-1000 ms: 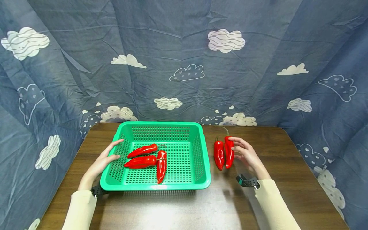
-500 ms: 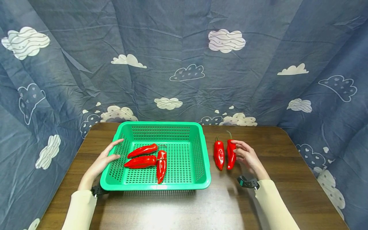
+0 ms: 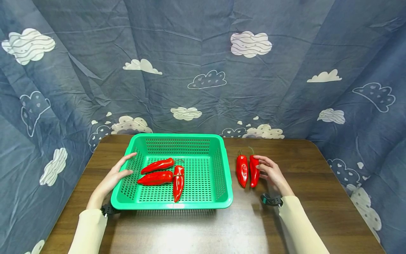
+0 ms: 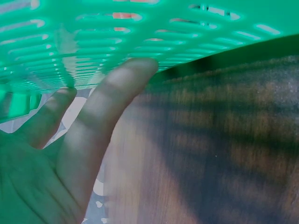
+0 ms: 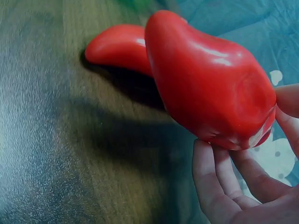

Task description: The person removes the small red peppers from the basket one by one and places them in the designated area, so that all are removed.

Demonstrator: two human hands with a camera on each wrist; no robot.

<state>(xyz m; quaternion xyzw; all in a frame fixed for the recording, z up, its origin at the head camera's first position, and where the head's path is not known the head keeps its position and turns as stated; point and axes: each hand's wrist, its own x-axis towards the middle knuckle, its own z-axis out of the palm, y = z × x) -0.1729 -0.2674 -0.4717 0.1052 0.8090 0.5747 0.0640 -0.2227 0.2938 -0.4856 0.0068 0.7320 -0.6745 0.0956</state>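
Note:
My right hand (image 3: pixel 272 174) holds a glossy red pepper (image 3: pixel 254 171) by its stem end, with thumb and fingertips on it. In the right wrist view this pepper (image 5: pixel 210 79) fills the foreground, and another red pepper (image 5: pixel 119 49) lies behind it on the table. That second pepper (image 3: pixel 242 171) is just left of the held one in the head view. My left hand (image 3: pixel 111 180) rests at the left side of a green plastic basket (image 3: pixel 172 206), fingers extended over its rim. In the left wrist view, extended fingers (image 4: pixel 105 102) lie against the slotted wall.
Three red peppers lie in the basket: one at the back (image 3: pixel 157 165), one below it (image 3: pixel 155 178) and one pointing toward me (image 3: pixel 178 183). The brown wooden table (image 3: pixel 317 197) ends at a cloud-patterned blue curtain (image 3: pixel 203 53).
The pepper in my right hand has shifted slightly right and nearer to me, widening its gap from the other pepper. My left hand and the basket look unchanged.

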